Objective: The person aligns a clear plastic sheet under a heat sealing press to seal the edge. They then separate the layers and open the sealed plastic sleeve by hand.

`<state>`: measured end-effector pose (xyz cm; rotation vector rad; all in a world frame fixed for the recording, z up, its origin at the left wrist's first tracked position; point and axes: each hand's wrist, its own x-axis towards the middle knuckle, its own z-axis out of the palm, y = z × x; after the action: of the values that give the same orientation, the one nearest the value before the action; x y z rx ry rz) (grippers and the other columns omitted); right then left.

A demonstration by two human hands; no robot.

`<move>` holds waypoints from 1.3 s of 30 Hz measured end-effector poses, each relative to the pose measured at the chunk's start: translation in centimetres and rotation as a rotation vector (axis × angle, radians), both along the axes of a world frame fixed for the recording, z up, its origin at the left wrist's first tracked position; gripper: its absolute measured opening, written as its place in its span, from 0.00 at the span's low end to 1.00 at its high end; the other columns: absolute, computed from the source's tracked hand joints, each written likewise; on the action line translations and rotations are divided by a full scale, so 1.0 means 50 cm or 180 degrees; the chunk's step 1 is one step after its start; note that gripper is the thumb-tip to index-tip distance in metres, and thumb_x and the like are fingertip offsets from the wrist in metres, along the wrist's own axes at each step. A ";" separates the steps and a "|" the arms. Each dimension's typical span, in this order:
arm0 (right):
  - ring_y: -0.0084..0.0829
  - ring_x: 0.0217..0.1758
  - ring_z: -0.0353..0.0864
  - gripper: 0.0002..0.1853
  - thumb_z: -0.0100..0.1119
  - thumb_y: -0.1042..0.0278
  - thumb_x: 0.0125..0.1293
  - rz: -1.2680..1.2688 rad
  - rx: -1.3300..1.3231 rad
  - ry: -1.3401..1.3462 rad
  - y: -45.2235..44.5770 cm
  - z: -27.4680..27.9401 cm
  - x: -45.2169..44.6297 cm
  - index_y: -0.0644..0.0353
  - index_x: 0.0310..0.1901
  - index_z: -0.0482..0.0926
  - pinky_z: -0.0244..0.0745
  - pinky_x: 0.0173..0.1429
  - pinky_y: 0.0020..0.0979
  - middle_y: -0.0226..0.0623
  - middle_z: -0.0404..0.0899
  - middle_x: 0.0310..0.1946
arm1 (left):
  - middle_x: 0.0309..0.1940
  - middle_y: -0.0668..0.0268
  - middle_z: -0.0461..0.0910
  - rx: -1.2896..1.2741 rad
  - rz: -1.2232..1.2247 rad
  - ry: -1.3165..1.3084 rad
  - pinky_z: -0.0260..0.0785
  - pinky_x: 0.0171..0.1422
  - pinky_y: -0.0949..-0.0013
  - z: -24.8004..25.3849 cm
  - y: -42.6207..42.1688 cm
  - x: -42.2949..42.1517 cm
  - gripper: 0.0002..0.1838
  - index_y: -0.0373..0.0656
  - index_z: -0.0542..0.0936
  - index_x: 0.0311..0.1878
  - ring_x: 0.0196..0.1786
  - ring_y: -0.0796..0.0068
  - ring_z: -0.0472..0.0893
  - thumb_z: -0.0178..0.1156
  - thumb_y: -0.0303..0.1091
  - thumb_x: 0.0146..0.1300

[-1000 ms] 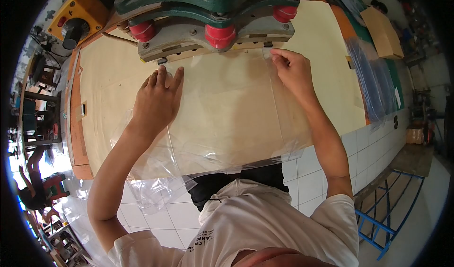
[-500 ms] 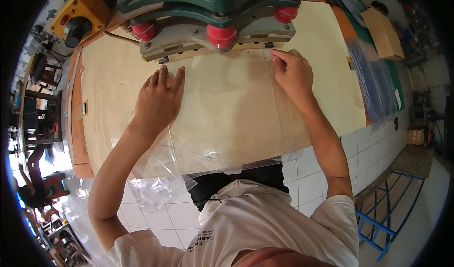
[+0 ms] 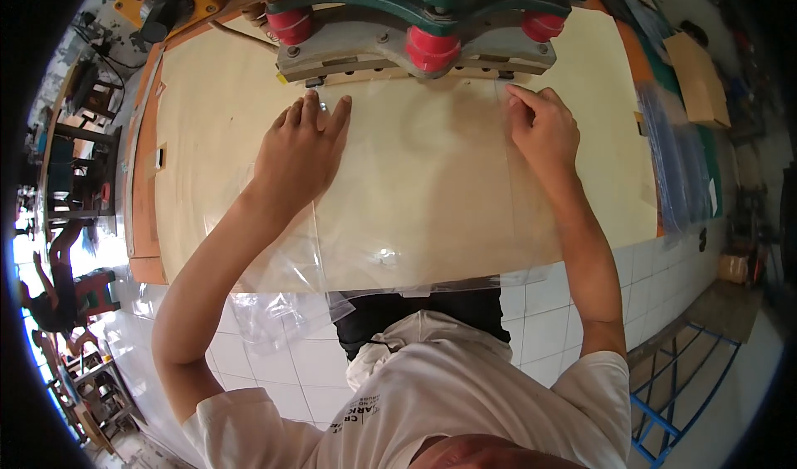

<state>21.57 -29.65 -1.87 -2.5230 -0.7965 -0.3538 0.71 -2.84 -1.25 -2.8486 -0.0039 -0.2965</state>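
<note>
A clear plastic sheet point(image 3: 415, 187) lies over the cream-covered table, its far edge at the bar of a green press point(image 3: 448, 61) and its near end over the table's front edge. My left hand point(image 3: 303, 141) rests on the sheet's left side, palm down and fingers apart, tips just short of a small black clip point(image 3: 315, 81) on the bar. At the right far corner, my right hand point(image 3: 546, 129) has its fingers curled and its thumb close to the index finger, closed at the sheet's edge. The exact pinch is partly hidden.
A yellow control box point(image 3: 178, 2) with a black knob sits at the upper left. To the right are stacked bluish plastic sheets point(image 3: 677, 158) and a cardboard box point(image 3: 697, 79). A blue metal frame point(image 3: 685, 386) stands on the floor at the lower right.
The camera view has shifted, so the press and table appear further right and higher. Both hands keep about the same places on the sheet beside the press bar.
</note>
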 end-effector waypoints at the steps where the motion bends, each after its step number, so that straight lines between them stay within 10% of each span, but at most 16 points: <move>1: 0.42 0.32 0.84 0.11 0.61 0.63 0.65 0.0018 0.0000 0.0012 0.000 0.001 -0.001 0.45 0.46 0.89 0.79 0.37 0.43 0.35 0.80 0.31 | 0.58 0.34 0.74 0.0007 -0.0052 -0.0061 0.75 0.63 0.59 0.002 0.000 0.000 0.29 0.40 0.71 0.69 0.58 0.44 0.81 0.58 0.31 0.63; 39: 0.45 0.31 0.84 0.13 0.59 0.68 0.64 0.0081 0.0049 -0.0067 0.001 0.006 -0.007 0.47 0.48 0.89 0.79 0.35 0.43 0.41 0.80 0.32 | 0.58 0.30 0.76 0.0097 0.0064 0.0071 0.73 0.66 0.58 0.004 -0.004 0.001 0.27 0.38 0.70 0.70 0.59 0.43 0.81 0.54 0.34 0.67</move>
<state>21.24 -29.60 -1.56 -2.4964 -0.8302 -0.3771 0.77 -3.05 -1.05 -2.8196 -0.0233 -0.2584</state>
